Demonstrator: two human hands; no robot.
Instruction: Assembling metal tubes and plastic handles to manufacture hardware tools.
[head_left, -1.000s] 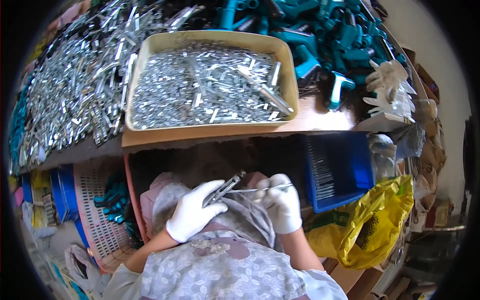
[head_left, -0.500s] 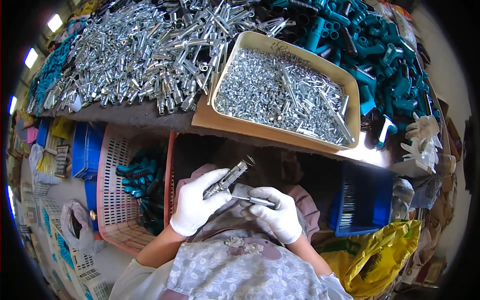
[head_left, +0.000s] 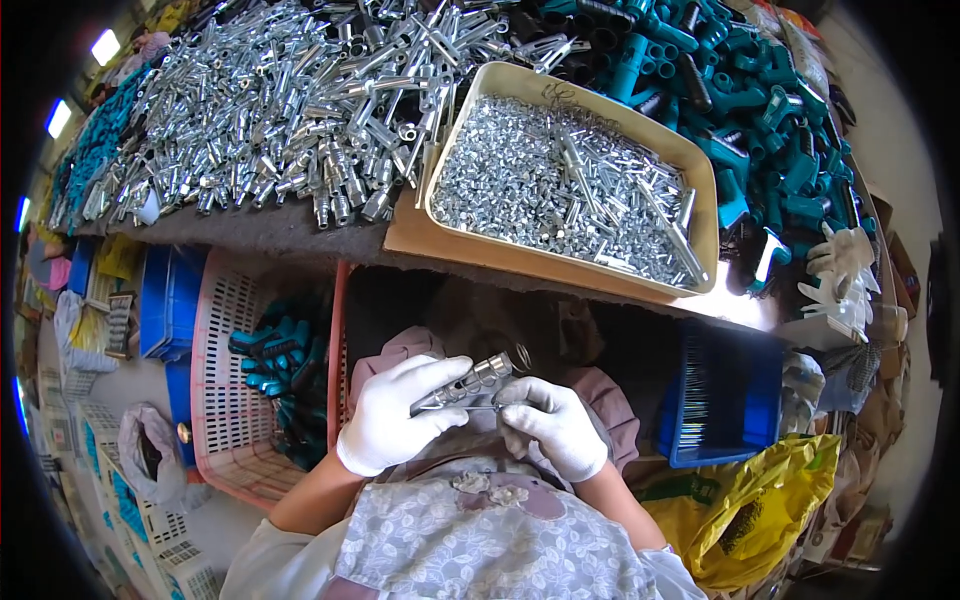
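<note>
In a white knit glove, my left hand is closed round a shiny metal cylinder with ringed grooves, tilted up to the right. A thin wire spring stands out at the cylinder's upper end. Below the cylinder, a slender metal rod runs from my left thumb across to my right hand, also gloved. My right fingers are pinched on the rod's right end, and they hide whatever else is in them. Both hands are over my lap, with a floral apron beneath.
Ahead, a bench bears a heap of metal parts, a cream tray of small metal pieces, and teal tool housings. A pink basket stands left, a blue bin right. A yellow sack lies near the bin.
My right hand has turned and its fingers have closed nearer the rod; the metal sleeve that showed in them is now hidden. The cylinder has shifted slightly right and tilted flatter.
</note>
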